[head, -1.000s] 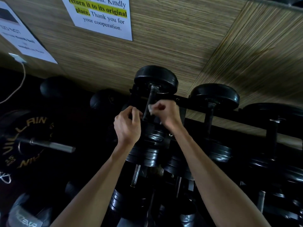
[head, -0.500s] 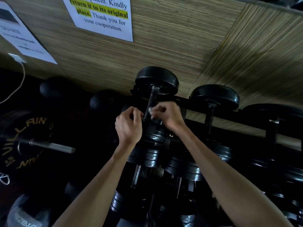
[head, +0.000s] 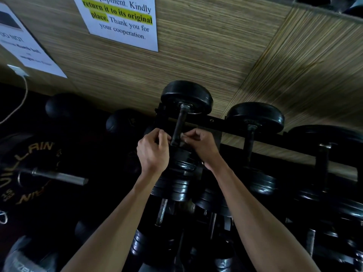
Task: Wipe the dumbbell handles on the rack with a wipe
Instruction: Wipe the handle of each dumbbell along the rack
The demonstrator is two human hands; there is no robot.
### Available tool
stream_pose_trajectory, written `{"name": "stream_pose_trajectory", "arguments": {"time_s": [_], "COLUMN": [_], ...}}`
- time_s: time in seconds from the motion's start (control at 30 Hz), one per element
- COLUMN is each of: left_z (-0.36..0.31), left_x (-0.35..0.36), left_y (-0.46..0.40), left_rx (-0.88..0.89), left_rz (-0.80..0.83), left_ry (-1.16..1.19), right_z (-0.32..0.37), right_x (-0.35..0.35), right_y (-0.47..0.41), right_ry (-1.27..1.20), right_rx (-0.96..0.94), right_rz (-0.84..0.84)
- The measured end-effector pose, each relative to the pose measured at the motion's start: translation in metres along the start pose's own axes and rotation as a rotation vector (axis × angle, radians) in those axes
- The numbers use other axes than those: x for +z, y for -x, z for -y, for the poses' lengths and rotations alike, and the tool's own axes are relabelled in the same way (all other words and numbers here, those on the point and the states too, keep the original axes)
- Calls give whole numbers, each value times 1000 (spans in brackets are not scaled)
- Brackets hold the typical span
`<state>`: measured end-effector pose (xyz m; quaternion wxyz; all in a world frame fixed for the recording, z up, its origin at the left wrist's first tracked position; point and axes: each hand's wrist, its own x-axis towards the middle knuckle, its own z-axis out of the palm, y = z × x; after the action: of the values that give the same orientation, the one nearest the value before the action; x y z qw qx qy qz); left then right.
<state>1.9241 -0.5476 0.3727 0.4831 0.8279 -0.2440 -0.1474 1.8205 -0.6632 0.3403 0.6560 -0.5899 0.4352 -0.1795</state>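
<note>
On the top rack, both hands (head: 153,152) (head: 200,144) pinch the wipe (head: 181,136) around the dumbbell handle (head: 178,125); better slide along its full length.

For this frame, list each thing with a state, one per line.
left hand: fingers curled at the handle's left side
right hand: pinching the wipe
wipe: pressed against the handle
dumbbell handle: on the rack, between both hands
neighbouring dumbbell: racked, untouched
wall notice: posted flat
</note>
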Motion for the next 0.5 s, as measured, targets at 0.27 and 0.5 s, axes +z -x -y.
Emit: {"name": "stream_pose_trajectory", "arguments": {"time_s": [0.27,0.5], "left_z": [-2,-3], "left_x": [0,-1], "left_y": [0,1], "left_rx": [-9,-24], "left_rz": [4,13], "left_ry": [20,34], "right_z": [12,12], "right_x": [10,5], "right_y": [-36,-20], "right_ry": [-208,-84], "right_rx": [-45,-61], "right_rz": [-207,-172]}}
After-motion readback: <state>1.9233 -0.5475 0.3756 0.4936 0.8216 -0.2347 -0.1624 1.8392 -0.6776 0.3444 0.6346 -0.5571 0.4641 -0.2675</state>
